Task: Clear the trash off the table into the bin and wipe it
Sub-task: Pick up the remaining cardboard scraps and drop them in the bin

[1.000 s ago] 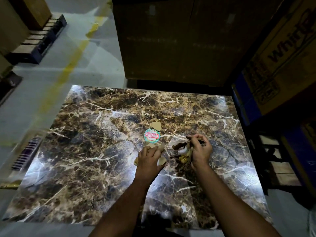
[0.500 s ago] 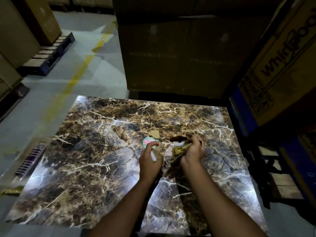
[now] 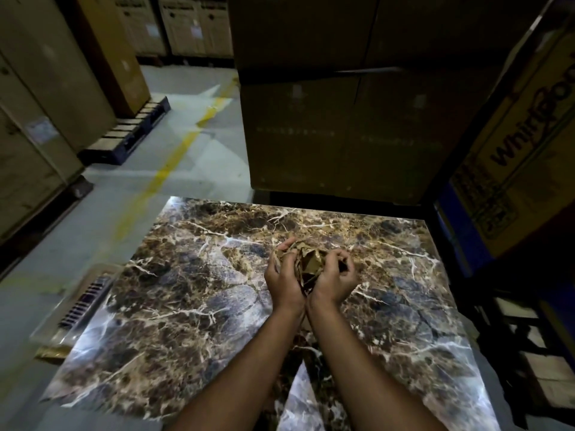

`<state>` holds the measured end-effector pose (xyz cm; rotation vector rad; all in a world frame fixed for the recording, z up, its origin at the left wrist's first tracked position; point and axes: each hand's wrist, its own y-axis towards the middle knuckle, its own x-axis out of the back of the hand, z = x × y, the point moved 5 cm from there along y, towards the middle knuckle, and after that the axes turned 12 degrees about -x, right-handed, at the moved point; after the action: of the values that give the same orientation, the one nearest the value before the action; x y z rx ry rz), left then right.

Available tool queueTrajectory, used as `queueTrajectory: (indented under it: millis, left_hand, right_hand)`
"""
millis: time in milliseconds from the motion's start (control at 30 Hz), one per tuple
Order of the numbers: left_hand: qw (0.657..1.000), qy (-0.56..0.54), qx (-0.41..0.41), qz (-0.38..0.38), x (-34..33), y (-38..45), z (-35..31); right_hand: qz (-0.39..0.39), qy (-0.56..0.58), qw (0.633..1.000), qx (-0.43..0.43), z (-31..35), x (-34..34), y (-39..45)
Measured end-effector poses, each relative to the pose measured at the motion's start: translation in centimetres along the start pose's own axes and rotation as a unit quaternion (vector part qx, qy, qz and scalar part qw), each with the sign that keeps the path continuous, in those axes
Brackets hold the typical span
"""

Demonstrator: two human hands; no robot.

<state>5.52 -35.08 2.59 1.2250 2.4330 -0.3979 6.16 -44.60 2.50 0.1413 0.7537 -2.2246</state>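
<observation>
Both hands cupped — left hand (image 3: 284, 276), right hand (image 3: 334, 279) gripping crumpled brown paper trash (image 3: 308, 262) | mid marble table (image 3: 193, 306) | next we seek bin, unseen

Bench (image 3: 193, 306): brown-and-grey marble pattern, white veins, pale glare patches at the edges. Crumpled trash (image 3: 308, 262): tan to golden brown. Floor (image 3: 130, 194): pale grey with a worn yellow stripe (image 3: 174, 157). Cartons (image 3: 336, 119): dull brown cardboard. Right-side carton (image 3: 529, 150): tan, dark lettering, blue band below.
</observation>
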Motion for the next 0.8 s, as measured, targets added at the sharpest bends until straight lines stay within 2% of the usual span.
queueTrajectory:
  millis: [167, 333, 400, 533, 667, 800]
  left_hand:
    - [0.998, 0.021, -0.011, 0.056, 0.5, -0.1, 0.1]
    - [0.988, 0.052, -0.074, 0.129, -0.2, -0.1, -1.5]
    - [0.986, 0.076, -0.103, 0.112, -0.1, -0.1, -2.0]
    - [0.99, 0.092, -0.099, 0.047, 0.8, -0.1, -2.1]
    - [0.99, 0.092, -0.107, 0.01, 1.8, -0.2, -2.9]
    - [0.992, 0.053, -0.11, -0.013, 3.8, 0.2, -4.1]
  right_hand:
    - [0.114, -0.13, 0.978, 0.12, 0.2, -0.3, -0.7]
    - [0.194, -0.147, 0.961, 0.134, -0.1, -0.4, -1.2]
    - [0.223, -0.138, 0.96, 0.098, -0.5, -0.5, -1.5]
    - [0.238, -0.184, 0.953, 0.039, -2.3, -0.6, -1.8]
    - [0.289, -0.215, 0.927, 0.102, -0.9, -1.7, -3.5]
    - [0.35, -0.204, 0.909, 0.095, -1.6, -3.4, -5.0]
